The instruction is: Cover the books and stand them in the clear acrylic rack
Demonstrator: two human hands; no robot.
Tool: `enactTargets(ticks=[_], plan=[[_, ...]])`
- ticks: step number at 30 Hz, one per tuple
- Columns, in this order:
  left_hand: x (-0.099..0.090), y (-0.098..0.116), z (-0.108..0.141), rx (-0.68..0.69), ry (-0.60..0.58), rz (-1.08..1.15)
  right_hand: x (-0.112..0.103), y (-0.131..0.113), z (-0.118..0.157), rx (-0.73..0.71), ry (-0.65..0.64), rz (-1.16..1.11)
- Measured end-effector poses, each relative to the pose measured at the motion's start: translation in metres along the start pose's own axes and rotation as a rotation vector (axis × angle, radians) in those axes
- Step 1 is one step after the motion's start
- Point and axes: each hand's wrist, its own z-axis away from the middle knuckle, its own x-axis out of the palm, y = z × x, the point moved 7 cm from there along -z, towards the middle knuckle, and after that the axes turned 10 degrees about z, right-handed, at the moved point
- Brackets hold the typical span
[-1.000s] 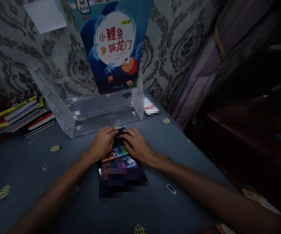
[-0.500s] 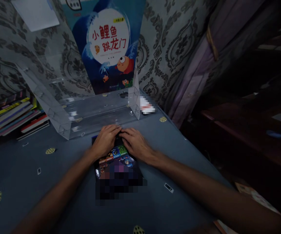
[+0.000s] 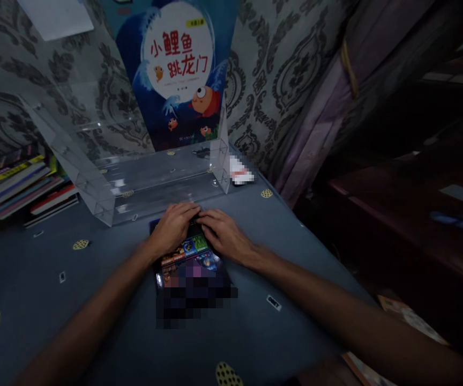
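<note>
A dark glossy book (image 3: 193,271) lies on the table, with a row of small colourful pictures across its cover; its near part is pixelated. Over its upper left part rests my left hand (image 3: 175,228), fingers stretched towards the top middle. My right hand (image 3: 225,236) lies across the upper right part, its fingers also extended and pointing inward. The fingertips of both hands come close together near the book's far edge, where they hide some of the cover. Neither hand visibly grasps anything.
Beyond the hands stands a clear acrylic rack (image 3: 163,185), with an upright blue picture book (image 3: 183,69) at its back. Stacked books (image 3: 22,185) lie at the left. A white pixelated item (image 3: 240,171) sits right of the rack. The table edge (image 3: 315,236) slopes down rightward.
The view has shifted slightly, so everything sits a little higher and further left. Both hands keep their place on the book.
</note>
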Motion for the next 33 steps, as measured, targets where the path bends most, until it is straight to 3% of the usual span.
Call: enactTargets(ticks=[3, 6, 10, 13, 19, 33], plan=[[-0.006, 0.002, 0.002, 0.009, 0.010, -0.016, 0.000, 0.001, 0.000, 0.006, -0.008, -0.005], [-0.025, -0.001, 0.016, -0.030, 0.043, -0.078, 0.001, 0.003, 0.001, 0.017, -0.023, -0.005], [-0.061, -0.015, 0.054, -0.189, 0.115, -0.147, 0.005, 0.009, 0.000, 0.037, -0.062, -0.004], [-0.074, -0.020, 0.083, -0.194, 0.161, -0.106, 0.011, 0.010, -0.003, 0.039, -0.102, 0.022], [-0.067, -0.021, 0.102, -0.108, 0.219, -0.035, 0.017, 0.009, -0.005, 0.046, -0.164, 0.052], [-0.047, -0.013, 0.075, -0.093, 0.157, -0.033, 0.016, 0.009, -0.004, 0.052, -0.175, 0.048]])
